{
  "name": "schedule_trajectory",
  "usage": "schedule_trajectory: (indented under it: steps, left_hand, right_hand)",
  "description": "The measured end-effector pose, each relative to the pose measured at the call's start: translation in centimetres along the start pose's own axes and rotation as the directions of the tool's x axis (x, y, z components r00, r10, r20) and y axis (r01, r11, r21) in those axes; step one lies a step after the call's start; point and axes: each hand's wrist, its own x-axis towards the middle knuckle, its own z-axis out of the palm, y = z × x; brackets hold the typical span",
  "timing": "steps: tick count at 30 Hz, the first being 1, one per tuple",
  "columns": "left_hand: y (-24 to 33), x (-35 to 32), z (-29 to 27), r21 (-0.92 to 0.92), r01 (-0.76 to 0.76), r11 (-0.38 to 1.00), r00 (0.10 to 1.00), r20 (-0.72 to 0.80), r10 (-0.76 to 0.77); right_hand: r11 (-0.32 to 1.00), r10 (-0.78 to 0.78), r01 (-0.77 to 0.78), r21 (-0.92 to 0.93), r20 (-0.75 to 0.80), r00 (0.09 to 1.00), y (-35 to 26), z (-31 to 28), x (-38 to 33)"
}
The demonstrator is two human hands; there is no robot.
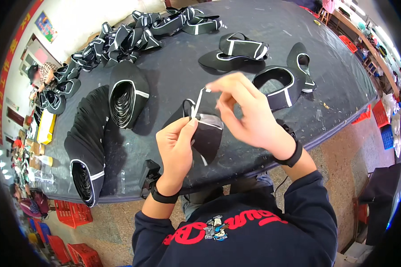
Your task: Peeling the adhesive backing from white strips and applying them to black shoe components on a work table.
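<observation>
My left hand (178, 144) pinches a black fabric shoe upper (208, 140) with white edging, thumb on top near its opening. From that pinch a narrow white tape strip (198, 103) runs upward. My right hand (247, 111) has its fingertips at the strip's upper end, the fingers bent and closed on it. The upper is tilted above the near part of the table, and its far side is partly hidden behind my left hand. Just beyond my right hand lies another black upper (283, 102) with white edging.
The dark-covered table (173, 66) bears a long nested stack of uppers (87, 124), a shorter stack (140, 84) and a heap (129, 38) at the back left. More loose uppers (236, 58) lie back right. Red baskets (73, 212) stand on the floor; a person (44, 75) is far left.
</observation>
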Motion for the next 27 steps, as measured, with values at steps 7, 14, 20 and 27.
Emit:
schedule_trajectory:
  steps: [7, 14, 20, 27]
  left_hand:
    - [0.2, 0.4, 1.6, -0.064, -0.120, 0.991, 0.983, -0.144, 0.110]
    - [0.0, -0.5, 0.4, 0.103, -0.103, 0.989, 0.995, 0.002, 0.104]
    - [-1.1, -0.7, 1.2, 0.084, -0.134, 0.987, 0.991, -0.017, 0.136]
    - [-0.7, -0.2, 0.9, 0.006, -0.003, 1.000, 0.995, -0.097, 0.004]
  right_hand:
    - [0.992, -0.118, 0.114, 0.059, 0.083, 0.989, 0.7, 0.1, -1.4]
    - [0.997, -0.076, 0.075, 0.015, 0.067, 0.995, 1.5, 0.5, -1.7]
    - [0.559, 0.401, -0.382, 0.736, 0.164, 0.902, 1.3, 1.8, -1.4]
    - [0.667, 0.295, -0.341, 0.662, 0.186, 0.937, 2.2, 3.0, -1.0]
